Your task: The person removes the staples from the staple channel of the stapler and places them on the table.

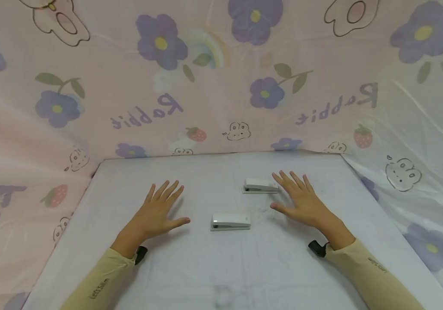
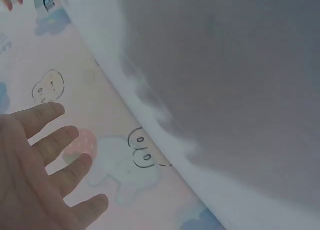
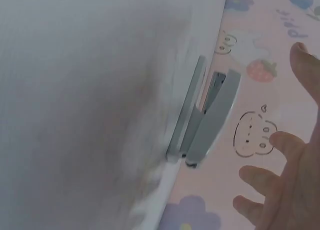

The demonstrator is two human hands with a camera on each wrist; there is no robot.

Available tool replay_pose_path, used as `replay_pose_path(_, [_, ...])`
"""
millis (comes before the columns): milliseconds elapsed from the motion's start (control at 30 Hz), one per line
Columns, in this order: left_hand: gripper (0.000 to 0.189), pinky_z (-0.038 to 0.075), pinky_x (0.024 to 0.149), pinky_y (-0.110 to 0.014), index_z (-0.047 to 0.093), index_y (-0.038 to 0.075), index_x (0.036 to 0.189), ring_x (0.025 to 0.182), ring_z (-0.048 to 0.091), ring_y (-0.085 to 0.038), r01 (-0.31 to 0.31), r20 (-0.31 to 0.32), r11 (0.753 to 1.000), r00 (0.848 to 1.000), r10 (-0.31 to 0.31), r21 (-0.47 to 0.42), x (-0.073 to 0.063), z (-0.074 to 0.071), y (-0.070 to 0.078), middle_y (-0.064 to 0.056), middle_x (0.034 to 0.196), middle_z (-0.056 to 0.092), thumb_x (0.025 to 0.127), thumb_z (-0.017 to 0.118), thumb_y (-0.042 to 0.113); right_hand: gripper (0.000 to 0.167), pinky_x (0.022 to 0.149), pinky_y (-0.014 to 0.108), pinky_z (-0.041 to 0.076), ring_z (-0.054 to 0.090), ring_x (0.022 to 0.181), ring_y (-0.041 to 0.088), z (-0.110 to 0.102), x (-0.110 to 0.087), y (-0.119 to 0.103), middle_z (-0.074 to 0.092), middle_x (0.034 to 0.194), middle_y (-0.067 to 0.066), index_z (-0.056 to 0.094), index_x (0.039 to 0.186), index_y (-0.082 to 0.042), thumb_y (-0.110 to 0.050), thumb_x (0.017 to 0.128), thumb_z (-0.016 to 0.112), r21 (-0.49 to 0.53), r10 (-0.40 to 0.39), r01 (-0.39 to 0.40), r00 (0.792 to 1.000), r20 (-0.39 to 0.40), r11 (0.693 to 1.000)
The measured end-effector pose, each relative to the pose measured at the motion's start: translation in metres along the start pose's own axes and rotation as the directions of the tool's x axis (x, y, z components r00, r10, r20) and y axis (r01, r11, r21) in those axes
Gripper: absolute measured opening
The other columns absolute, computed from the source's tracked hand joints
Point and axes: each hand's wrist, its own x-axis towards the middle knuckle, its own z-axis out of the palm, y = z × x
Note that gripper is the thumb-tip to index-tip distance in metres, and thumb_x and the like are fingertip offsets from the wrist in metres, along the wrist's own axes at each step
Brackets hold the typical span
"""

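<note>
Two white staplers lie on the white table. The nearer stapler (image 1: pixel 231 221) sits between the hands, near the middle. Farther back and to the right is the second stapler (image 1: pixel 261 186), whose right end is close to the fingertips of my right hand (image 1: pixel 303 202). That hand is spread with straight fingers and holds nothing; in the right wrist view a stapler (image 3: pixel 212 120) shows beyond it, side on. My left hand (image 1: pixel 159 213) is spread too, palm down over the table, left of the nearer stapler and apart from it.
The white table (image 1: pixel 190 267) is bordered at the back and sides by a hanging pink cloth (image 1: pixel 213 94) printed with flowers and rabbits. Beige sleeves (image 1: pixel 101 280) cover both forearms, with a black wrist device (image 1: pixel 317 248) at the right cuff and another (image 1: pixel 141 255) at the left.
</note>
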Motion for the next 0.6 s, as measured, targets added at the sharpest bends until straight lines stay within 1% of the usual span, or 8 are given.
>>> replay_pose_path(100, [0.103, 0.007, 0.127, -0.069, 0.033, 0.011, 0.168, 0.163, 0.02, -0.043, -0.045, -0.005, 0.999, 0.999, 0.045, 0.01, 0.006, 0.004, 0.009, -0.014, 0.176, 0.027, 0.094, 0.065, 0.074, 0.094, 0.128, 0.067, -0.001, 0.008, 0.165, 0.041, 0.005, 0.0, -0.011, 0.02, 0.178, 0.012, 0.02, 0.173, -0.029, -0.067, 0.099, 0.065, 0.005, -0.03, 0.03, 1.0, 0.004, 1.0])
replay_pose_path(200, [0.103, 0.01, 0.128, -0.068, 0.036, 0.01, 0.167, 0.162, 0.022, -0.042, -0.064, -0.008, 0.998, 0.998, 0.064, 0.001, 0.008, 0.006, 0.015, -0.013, 0.175, 0.03, 0.093, 0.066, 0.075, 0.095, 0.129, 0.065, 0.0, 0.009, 0.165, 0.04, 0.009, 0.002, -0.022, 0.02, 0.178, 0.011, 0.02, 0.173, -0.03, -0.068, 0.099, 0.065, 0.015, -0.057, 0.057, 0.998, 0.017, 0.998])
replay_pose_path(333, [0.103, 0.012, 0.129, -0.065, 0.036, 0.011, 0.167, 0.162, 0.025, -0.041, -0.084, 0.008, 0.995, 0.996, 0.084, -0.045, 0.012, 0.008, 0.024, -0.013, 0.174, 0.032, 0.092, 0.068, 0.074, 0.094, 0.13, 0.062, 0.001, 0.012, 0.165, 0.039, 0.013, 0.004, -0.032, 0.022, 0.178, 0.008, 0.022, 0.172, -0.029, -0.066, 0.099, 0.066, 0.038, -0.098, 0.098, 0.995, 0.009, 0.994])
replay_pose_path(500, [0.102, 0.016, 0.129, -0.062, 0.037, 0.011, 0.167, 0.16, 0.028, -0.041, -0.12, 0.036, 0.987, 0.992, 0.124, -0.105, 0.017, 0.01, 0.035, -0.012, 0.174, 0.034, 0.092, 0.07, 0.072, 0.089, 0.131, 0.059, 0.01, 0.022, 0.163, 0.036, 0.02, 0.009, -0.043, 0.031, 0.175, 0.004, 0.027, 0.171, -0.024, -0.06, 0.101, 0.068, 0.057, -0.18, 0.182, 0.983, -0.033, 0.982])
replay_pose_path(600, [0.102, 0.017, 0.129, -0.06, 0.037, 0.011, 0.167, 0.16, 0.03, -0.04, -0.139, 0.053, 0.983, 0.988, 0.147, -0.122, 0.02, 0.009, 0.041, -0.012, 0.173, 0.035, 0.092, 0.072, 0.07, 0.086, 0.131, 0.058, 0.012, 0.026, 0.162, 0.038, 0.024, 0.013, -0.05, 0.034, 0.174, 0.003, 0.032, 0.17, -0.021, -0.057, 0.101, 0.069, 0.099, -0.209, 0.212, 0.977, -0.033, 0.972])
